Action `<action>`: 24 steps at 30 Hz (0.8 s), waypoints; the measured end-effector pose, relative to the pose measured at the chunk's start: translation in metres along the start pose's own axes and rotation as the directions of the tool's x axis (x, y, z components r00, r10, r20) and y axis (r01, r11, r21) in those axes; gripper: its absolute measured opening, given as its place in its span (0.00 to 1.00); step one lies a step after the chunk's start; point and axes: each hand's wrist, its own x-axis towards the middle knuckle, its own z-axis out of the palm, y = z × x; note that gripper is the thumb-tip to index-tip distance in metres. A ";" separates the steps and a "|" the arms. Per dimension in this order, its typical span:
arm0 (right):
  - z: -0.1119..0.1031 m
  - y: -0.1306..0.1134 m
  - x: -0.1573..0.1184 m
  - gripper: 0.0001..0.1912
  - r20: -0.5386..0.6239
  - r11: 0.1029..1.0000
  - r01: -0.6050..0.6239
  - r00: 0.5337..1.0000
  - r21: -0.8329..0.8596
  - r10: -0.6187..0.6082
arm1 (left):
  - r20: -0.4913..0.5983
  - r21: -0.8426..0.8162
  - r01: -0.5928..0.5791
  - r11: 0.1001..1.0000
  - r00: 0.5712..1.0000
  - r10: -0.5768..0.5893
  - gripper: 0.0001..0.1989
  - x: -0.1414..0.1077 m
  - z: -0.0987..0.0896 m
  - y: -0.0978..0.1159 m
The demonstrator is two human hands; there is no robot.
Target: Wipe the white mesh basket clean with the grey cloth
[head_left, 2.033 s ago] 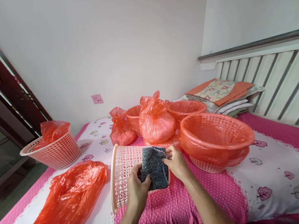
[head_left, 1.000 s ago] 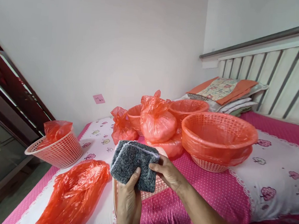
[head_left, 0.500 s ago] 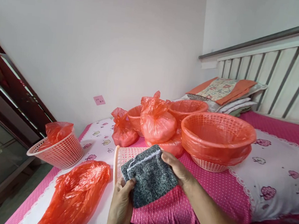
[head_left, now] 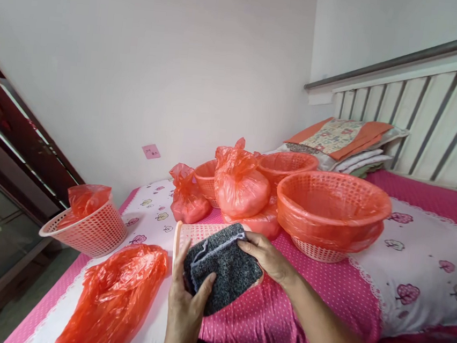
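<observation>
A folded dark grey, fuzzy cloth (head_left: 229,274) with a pale stitched edge is held up in front of me. My left hand (head_left: 189,297) grips its lower left part, the thumb on top and the forefinger stretched along the left side. At the upper right corner, my right hand (head_left: 266,257) pinches the cloth's edge between thumb and fingers. Behind the cloth a pale pink plastic basket (head_left: 194,233) lies on its side, partly hidden. A crumpled red plastic bag (head_left: 119,296) rests to the left of my left hand.
Tied red bags (head_left: 241,186) and red-lined baskets (head_left: 332,203) stand at the back. Another basket (head_left: 93,231) with a red bag sits tilted on the left edge of the bed (head_left: 287,317). Folded bedding (head_left: 340,139) lies by the white headboard (head_left: 431,115).
My left forefinger has stretched out along the cloth's left side and the thumb has shifted right. My right fingers have moved slightly left over the edge, and the upper fold has slid down a little.
</observation>
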 end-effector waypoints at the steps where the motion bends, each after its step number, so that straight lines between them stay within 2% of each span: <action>1: -0.001 0.000 0.000 0.20 -0.007 1.000 0.010 1.000 -0.027 -0.011 | 0.034 0.045 -0.015 0.999 0.999 0.013 0.29 0.000 -0.004 -0.003; 3: -0.003 0.000 -0.001 0.20 -0.021 0.997 0.035 0.999 -0.073 -0.036 | 0.087 0.117 0.009 0.993 0.996 -0.020 0.18 -0.001 -0.011 -0.006; 9: -0.001 0.000 0.000 0.18 -0.010 0.987 0.077 0.997 -0.138 -0.079 | 0.090 0.213 0.003 0.977 0.996 -0.022 0.09 -0.002 -0.018 -0.004; 13: 0.004 0.001 0.003 0.20 -0.101 0.973 0.138 0.982 -0.187 -0.159 | 0.043 0.111 0.088 0.990 0.995 -0.093 0.13 -0.004 -0.016 -0.002; 15: 0.006 0.001 0.003 0.22 -0.130 0.982 0.127 0.981 -0.139 -0.146 | 0.024 0.004 0.138 0.990 0.990 -0.138 0.13 -0.007 -0.013 -0.002; 16: 0.007 0.000 0.002 0.24 -0.107 0.993 0.097 0.989 -0.067 -0.104 | 0.019 -0.051 0.157 0.986 0.987 -0.157 0.13 -0.009 -0.012 -0.002; 18: 0.009 -0.002 -0.002 0.27 0.040 0.992 -0.015 0.999 0.121 0.010 | -0.007 -0.139 0.163 0.977 0.986 -0.166 0.14 -0.012 -0.008 -0.002; 20: 0.010 -0.004 -0.007 0.27 0.221 0.965 -0.138 0.971 0.223 0.088 | -0.045 -0.184 0.135 0.973 0.988 -0.146 0.15 -0.014 -0.005 0.000; 21: 0.011 -0.005 -0.009 0.26 0.269 0.958 -0.174 0.957 0.227 0.110 | -0.048 -0.197 0.125 0.972 0.989 -0.137 0.16 -0.015 -0.005 0.001; 22: 0.011 -0.005 -0.010 0.24 0.278 0.958 -0.188 0.952 0.217 0.124 | -0.049 -0.201 0.118 0.972 0.990 -0.131 0.19 -0.016 -0.006 0.002; 24: 0.010 -0.004 -0.009 0.21 0.203 0.958 -0.182 0.969 0.220 0.138 | -0.088 -0.154 0.115 0.981 0.988 -0.129 0.29 -0.014 -0.010 0.004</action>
